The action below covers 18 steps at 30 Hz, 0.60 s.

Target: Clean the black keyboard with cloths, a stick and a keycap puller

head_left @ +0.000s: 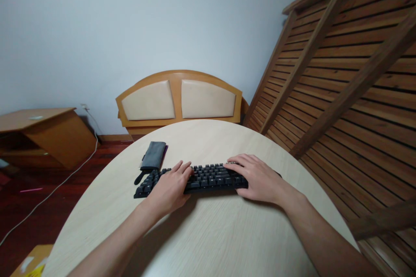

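A black keyboard (211, 178) lies across the round table, its keys facing up. My left hand (173, 185) rests over its left part, palm down, with fingers stretched out over the keys; some fingertips are hidden. Over the right end lies my right hand (256, 177), palm down, fingers extended across the keys and thumb at the front edge. Neither hand is wrapped round the keyboard. Just behind its left end is a grey pouch (154, 155) with a dark strap loop (139, 177) and something purple at its right side.
The pale round table (208, 233) fills the foreground. Beyond it stands a wooden headboard (177, 95) with cream panels. A slatted wooden frame (341, 82) leans at the right. At the left are a low wooden cabinet (65, 138) and a white cable (69, 176) trailing over the dark red floor.
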Tool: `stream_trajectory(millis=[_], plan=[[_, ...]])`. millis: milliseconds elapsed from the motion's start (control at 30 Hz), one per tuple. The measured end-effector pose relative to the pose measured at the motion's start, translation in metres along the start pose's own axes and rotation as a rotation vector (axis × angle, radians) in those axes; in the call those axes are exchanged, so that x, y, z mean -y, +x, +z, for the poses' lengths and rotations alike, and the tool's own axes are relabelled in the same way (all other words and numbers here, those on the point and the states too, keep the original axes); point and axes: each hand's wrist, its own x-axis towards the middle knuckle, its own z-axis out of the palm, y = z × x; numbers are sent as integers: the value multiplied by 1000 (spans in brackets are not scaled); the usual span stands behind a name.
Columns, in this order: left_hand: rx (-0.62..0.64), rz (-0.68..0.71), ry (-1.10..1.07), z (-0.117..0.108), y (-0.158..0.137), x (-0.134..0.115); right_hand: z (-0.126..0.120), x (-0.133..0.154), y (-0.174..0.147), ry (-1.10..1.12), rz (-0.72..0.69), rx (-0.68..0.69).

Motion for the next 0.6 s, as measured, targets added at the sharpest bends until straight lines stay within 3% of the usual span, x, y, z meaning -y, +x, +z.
stream_trajectory(millis=[167, 433, 600], plan=[[143, 77, -66, -1, -2, 0, 11, 1, -3, 73, 19, 92], [145, 151, -171, 0, -4, -1, 25, 0, -5, 167, 114, 280], [140, 159, -196, 8, -4, 8, 25, -2, -5, 183, 144, 310]])
